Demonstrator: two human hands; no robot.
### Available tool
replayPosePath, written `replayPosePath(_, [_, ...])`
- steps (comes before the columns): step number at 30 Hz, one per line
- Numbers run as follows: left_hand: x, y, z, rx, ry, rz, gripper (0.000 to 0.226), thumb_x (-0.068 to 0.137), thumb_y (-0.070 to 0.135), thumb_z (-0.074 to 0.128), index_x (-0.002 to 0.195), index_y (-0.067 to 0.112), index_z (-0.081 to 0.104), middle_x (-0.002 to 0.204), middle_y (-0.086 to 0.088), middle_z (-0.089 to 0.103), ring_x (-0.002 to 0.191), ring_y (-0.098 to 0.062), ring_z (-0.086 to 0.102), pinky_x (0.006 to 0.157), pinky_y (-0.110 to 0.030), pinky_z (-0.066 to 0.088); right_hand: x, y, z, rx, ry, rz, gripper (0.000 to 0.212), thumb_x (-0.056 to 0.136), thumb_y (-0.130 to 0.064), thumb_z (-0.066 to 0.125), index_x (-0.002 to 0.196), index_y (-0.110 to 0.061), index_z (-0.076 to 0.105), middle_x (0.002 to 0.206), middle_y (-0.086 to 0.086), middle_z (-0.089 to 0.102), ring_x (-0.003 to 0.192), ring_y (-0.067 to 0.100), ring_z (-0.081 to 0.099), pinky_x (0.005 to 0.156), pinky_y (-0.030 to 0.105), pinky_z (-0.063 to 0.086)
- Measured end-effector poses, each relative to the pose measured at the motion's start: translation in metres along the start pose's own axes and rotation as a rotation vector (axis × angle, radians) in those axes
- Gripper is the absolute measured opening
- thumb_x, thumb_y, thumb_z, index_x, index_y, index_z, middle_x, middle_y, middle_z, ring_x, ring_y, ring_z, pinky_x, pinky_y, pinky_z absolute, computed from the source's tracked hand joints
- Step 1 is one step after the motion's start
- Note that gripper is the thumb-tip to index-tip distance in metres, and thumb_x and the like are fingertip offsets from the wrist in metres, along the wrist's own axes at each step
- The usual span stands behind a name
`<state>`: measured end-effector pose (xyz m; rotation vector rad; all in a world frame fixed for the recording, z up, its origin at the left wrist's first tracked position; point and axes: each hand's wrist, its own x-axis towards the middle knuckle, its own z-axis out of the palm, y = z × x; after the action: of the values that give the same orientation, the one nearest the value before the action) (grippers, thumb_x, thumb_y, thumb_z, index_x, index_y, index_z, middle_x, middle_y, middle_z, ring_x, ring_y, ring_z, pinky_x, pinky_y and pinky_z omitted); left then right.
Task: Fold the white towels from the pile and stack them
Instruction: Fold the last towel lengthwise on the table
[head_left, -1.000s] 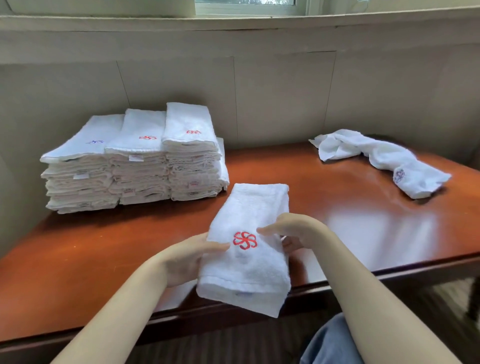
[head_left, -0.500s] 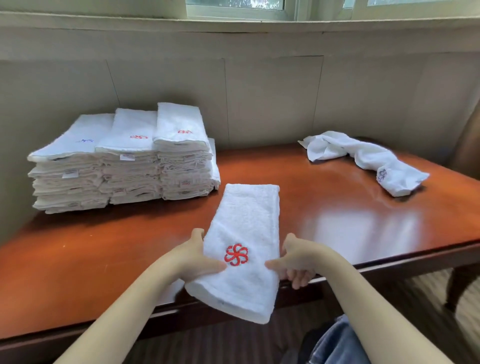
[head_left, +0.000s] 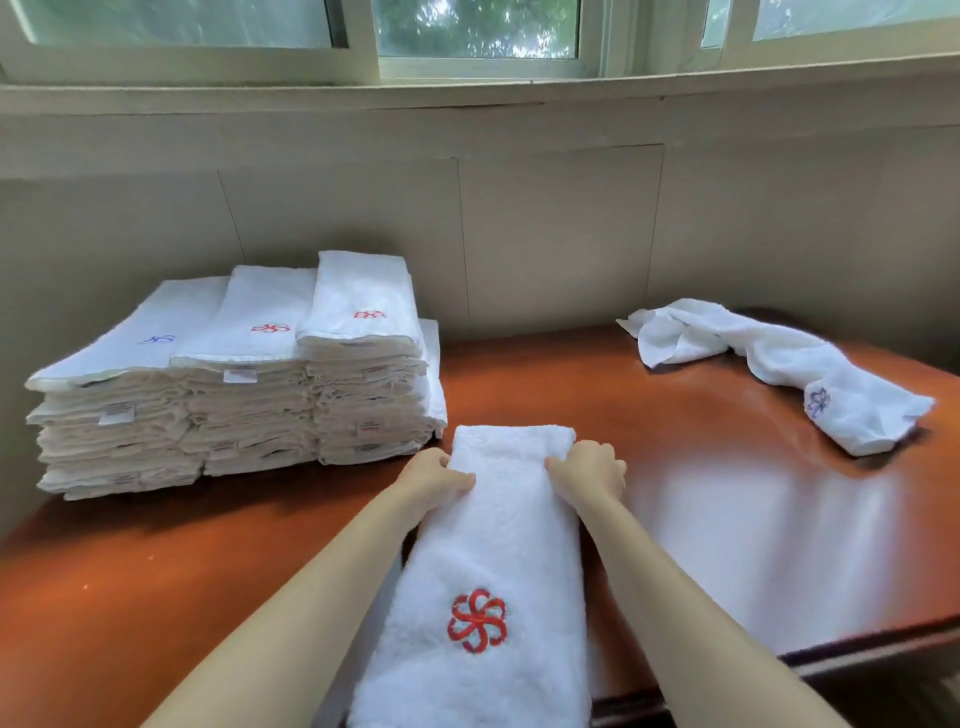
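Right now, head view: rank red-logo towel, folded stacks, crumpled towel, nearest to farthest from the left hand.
1. red-logo towel: held by the left hand at its far end.
2. folded stacks: just beyond, left side.
3. crumpled towel: far right.

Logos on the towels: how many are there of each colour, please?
Red logos: 3 (held towel, middle stack, right stack)
Blue logos: 2 (left stack, crumpled towel)
Total: 5

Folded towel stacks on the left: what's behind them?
A sliver of more white towels peeks out behind the rightmost stack; how far it extends is hidden.
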<state>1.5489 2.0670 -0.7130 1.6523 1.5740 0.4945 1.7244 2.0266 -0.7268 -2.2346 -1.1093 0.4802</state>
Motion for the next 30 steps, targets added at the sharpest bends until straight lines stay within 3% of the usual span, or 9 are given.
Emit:
replayPosePath(2, [0.018,0.005,0.004,-0.048,0.010,0.039,0.025,0.087,0.018,0.061,0.066,0.010,0.050,0.069,-0.007,0.047,0.060,-0.019,0.045,0.057,-0.024,0.033,0.016,-0.004,0.002,0.158,0.011,0.003,0.015,0.092,-0.024,0.046,0.078,-0.018,0.046,0.117,0.014,0.053,0.102,0.028,0.047,0.086,0.034,0.041])
replayPosePath(4, [0.033,0.009,0.007,-0.043,0.011,0.043,0.037,0.091,0.020,0.058,0.060,0.014,0.039,0.064,-0.002,0.039,0.054,-0.015,0.038,0.051,-0.026,0.028,0.027,-0.003,0.006,0.219,0.020,0.026,0.012,0.094,-0.021,0.045,0.094,-0.012,0.052,0.121,0.015,0.054,0.106,0.030,0.050,0.085,0.034,0.041])
replayPosePath(7, [0.051,0.013,0.013,0.145,0.024,0.066,0.036,0.094,0.028,0.052,0.065,0.016,0.034,0.070,0.002,0.037,0.065,-0.015,0.039,0.052,-0.026,0.025,0.036,-0.004,0.009,0.140,-0.023,0.065,0.036,0.095,-0.025,0.045,0.125,-0.006,0.048,0.132,0.016,0.046,0.120,0.036,0.047,0.093,0.036,0.041])
replayPosePath(10, [0.060,0.015,0.019,0.162,0.057,0.108,0.034,0.097,0.029,0.046,0.068,0.017,0.033,0.074,0.003,0.037,0.073,-0.016,0.039,0.053,-0.026,0.026,0.042,-0.007,0.008,0.143,-0.055,0.103,0.043,0.095,-0.029,0.045,0.133,-0.009,0.042,0.136,0.016,0.037,0.121,0.037,0.045,0.097,0.038,0.040])
replayPosePath(13, [0.061,0.018,0.020,-0.065,0.020,0.111,0.029,0.099,0.027,0.043,0.073,0.017,0.036,0.077,0.003,0.040,0.068,-0.013,0.041,0.056,-0.026,0.032,0.046,-0.006,0.007,0.253,-0.090,0.003,0.011,0.095,-0.023,0.042,0.103,-0.018,0.048,0.112,0.007,0.049,0.107,0.029,0.050,0.096,0.035,0.035])
replayPosePath(15, [0.051,0.022,0.016,-0.331,-0.125,0.044,0.017,0.099,0.030,0.047,0.088,0.016,0.045,0.086,0.000,0.051,0.070,-0.012,0.052,0.058,-0.023,0.044,0.045,-0.003,0.003,0.584,-0.152,-0.055,0.012,0.095,-0.018,0.046,0.084,-0.014,0.048,0.102,0.003,0.050,0.081,0.017,0.051,0.078,0.030,0.041])
replayPosePath(18, [0.036,0.027,0.005,-0.619,-0.240,0.051,0.034,0.093,0.021,0.061,0.123,0.011,0.048,0.112,-0.011,0.063,0.087,-0.021,0.065,0.078,-0.032,0.055,0.036,-0.004,-0.016,0.966,-0.284,-0.059,0.007,0.096,-0.016,0.053,0.093,-0.010,0.054,0.097,0.009,0.057,0.081,0.019,0.056,0.071,0.031,0.047])
replayPosePath(24, [-0.009,0.041,-0.065,-0.910,-0.163,0.290,0.047,0.085,-0.003,0.062,0.125,0.020,0.051,0.103,-0.012,0.069,0.084,-0.028,0.069,0.069,-0.041,0.058,-0.013,-0.058,-0.061,1.134,-0.470,-0.322,0.033,0.091,0.001,0.054,0.121,-0.011,0.056,0.104,0.015,0.069,0.084,0.028,0.068,0.068,0.035,0.057])
replayPosePath(30, [-0.076,0.048,-0.163,-0.693,0.234,0.550,0.049,0.088,-0.005,0.059,0.122,0.028,0.047,0.107,-0.011,0.066,0.086,-0.025,0.068,0.075,-0.042,0.057,-0.080,-0.145,-0.097,0.861,-0.615,-0.690,0.064,0.081,0.019,0.040,0.124,-0.024,0.057,0.113,0.021,0.066,0.099,0.033,0.065,0.091,0.046,0.049])
